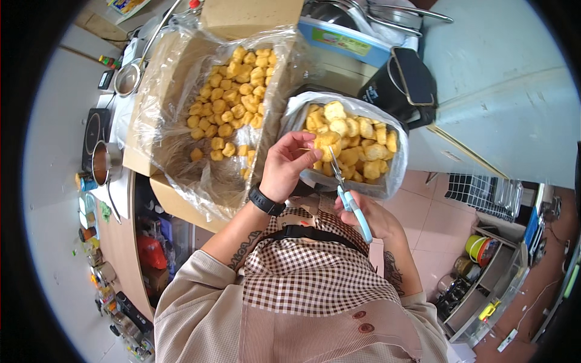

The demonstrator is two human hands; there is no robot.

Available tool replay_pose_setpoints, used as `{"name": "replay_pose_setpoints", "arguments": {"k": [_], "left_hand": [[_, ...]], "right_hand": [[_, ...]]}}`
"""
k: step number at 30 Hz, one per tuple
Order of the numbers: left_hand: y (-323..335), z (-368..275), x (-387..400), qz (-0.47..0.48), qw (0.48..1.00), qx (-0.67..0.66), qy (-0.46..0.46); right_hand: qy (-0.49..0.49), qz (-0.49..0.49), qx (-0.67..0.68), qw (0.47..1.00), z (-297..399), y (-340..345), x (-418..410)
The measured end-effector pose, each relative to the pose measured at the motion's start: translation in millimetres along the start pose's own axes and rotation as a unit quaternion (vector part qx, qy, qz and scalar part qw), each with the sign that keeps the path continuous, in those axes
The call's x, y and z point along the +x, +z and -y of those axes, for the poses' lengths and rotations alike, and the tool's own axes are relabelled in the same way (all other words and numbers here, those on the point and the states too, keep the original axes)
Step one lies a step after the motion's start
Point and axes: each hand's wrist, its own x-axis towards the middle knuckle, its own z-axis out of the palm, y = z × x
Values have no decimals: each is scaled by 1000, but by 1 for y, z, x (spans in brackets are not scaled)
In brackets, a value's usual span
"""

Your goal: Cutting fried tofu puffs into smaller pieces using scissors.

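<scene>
Between the thumb and fingers of my left hand (287,159) is a golden puffed piece (327,144), which looks like a fried tofu puff. My right hand (370,212) grips scissors with light blue handles (355,213). Their blades (335,164) point up at the puff and touch or overlap its lower edge. Both hands are over a bin lined with a white plastic bag (396,181), which holds many similar pieces (374,152). To the left, a cardboard box (174,68) with a clear plastic liner (181,174) contains more whole puffs (227,104).
A phone (412,77) lies on a black bucket-like container (386,86) beyond the bin. Pans rest in a blue crate (349,38). On the left counter stand a saucepan (106,161) and an induction cooker (95,131). A wire rack (483,193) is at right.
</scene>
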Motion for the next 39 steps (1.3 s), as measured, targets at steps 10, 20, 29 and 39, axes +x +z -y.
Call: {"name": "replay_pose_setpoints", "arguments": {"k": [10,20,29,39], "left_hand": [[58,25,8,30,999,6,20],[69,54,35,18,996,83,22],[35,28,43,18,772,571,279],[-85,-49,21,-1,788,579,208]], "right_hand": [[-36,-65,24,997,-17,-18,-10],[23,-143,122,982,-33,-25,0],[16,-128,198,972,-25,-55,-32],[87,-204,154,963,-28,-56,-12]]}}
